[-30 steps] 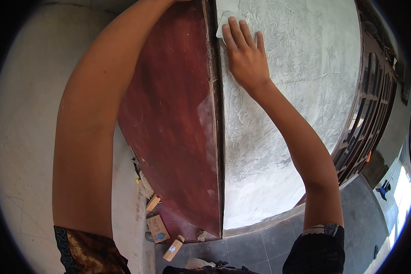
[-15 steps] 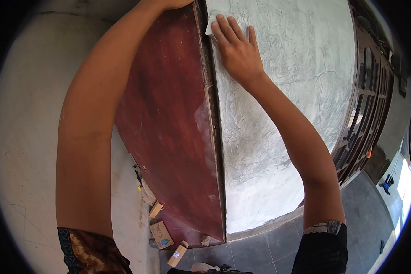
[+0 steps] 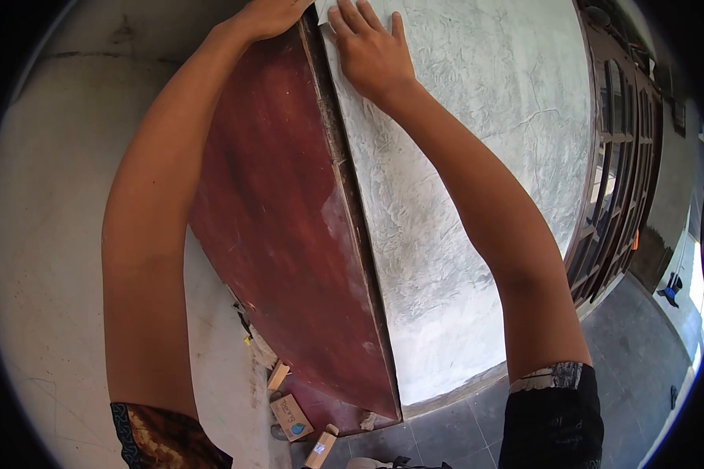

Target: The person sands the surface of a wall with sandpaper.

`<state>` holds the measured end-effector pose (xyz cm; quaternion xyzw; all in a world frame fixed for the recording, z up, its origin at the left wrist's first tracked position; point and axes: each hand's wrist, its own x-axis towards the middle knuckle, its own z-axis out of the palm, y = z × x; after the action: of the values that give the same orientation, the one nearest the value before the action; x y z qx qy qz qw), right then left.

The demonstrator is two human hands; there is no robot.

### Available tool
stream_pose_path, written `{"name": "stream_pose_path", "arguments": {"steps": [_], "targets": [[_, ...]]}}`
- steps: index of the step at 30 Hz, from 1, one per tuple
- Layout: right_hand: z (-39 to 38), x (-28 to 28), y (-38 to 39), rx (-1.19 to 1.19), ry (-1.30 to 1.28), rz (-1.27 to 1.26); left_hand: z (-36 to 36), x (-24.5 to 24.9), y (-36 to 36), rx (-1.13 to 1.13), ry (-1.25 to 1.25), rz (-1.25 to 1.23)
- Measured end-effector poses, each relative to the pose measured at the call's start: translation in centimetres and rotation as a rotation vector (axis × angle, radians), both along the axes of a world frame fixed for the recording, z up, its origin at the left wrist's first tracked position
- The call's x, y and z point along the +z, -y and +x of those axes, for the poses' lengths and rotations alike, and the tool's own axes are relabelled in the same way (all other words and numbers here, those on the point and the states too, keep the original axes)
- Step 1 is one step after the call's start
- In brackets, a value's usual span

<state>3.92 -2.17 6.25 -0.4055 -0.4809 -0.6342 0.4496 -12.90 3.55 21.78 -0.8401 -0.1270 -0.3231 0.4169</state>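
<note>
My right hand [image 3: 375,59] lies flat near the left edge of the grey-white plastered wall [image 3: 461,117], its fingers stretched out and apart. A small pale sheet [image 3: 323,12] shows beside and under its fingertips, at the wall's edge. My left hand [image 3: 278,16] reaches to the top of the dark red wooden panel [image 3: 266,195], close to the pale sheet. The top of the view cuts off its fingertips, and I cannot tell what they grip. A dark narrow gap [image 3: 344,164] runs down between panel and plaster.
A bare plastered wall [image 3: 55,234] stands on the left. Below the panel lie a small cardboard box [image 3: 292,417] and wooden-looking blocks [image 3: 321,448]. Grey floor tiles [image 3: 446,430] run along the wall's foot. Dark framed windows [image 3: 614,172] are at the right.
Both hands now sit higher and further left in the view, the right one still flat on the plaster. The view itself has shifted a little.
</note>
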Motion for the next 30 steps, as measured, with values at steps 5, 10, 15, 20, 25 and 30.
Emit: {"name": "stream_pose_path", "arguments": {"steps": [5,10,15,20,25,30], "targets": [[0.6,-4.2,-1.0,0.056,0.046,-0.053,-0.5,0.3,-0.7,-0.008,-0.045,0.022],[1.2,-5.3,-0.2,0.044,0.101,-0.064,-0.4,-0.4,-0.4,-0.008,-0.018,-0.003],[0.2,-0.3,-0.6,0.081,-0.035,-0.063,-0.1,-0.5,-0.5,0.02,-0.016,0.033],[-0.6,-8.5,-0.5,0.034,0.069,-0.099,0.1,-1.4,2.2,0.106,0.021,-0.069],[-0.3,-0.7,-0.4,0.094,0.011,-0.08,-0.1,-0.3,0.4,0.146,-0.006,0.047],[-0.5,-6.5,-0.4,0.045,0.02,-0.097,-0.1,-0.3,-0.6,0.092,-0.002,0.073]]}}
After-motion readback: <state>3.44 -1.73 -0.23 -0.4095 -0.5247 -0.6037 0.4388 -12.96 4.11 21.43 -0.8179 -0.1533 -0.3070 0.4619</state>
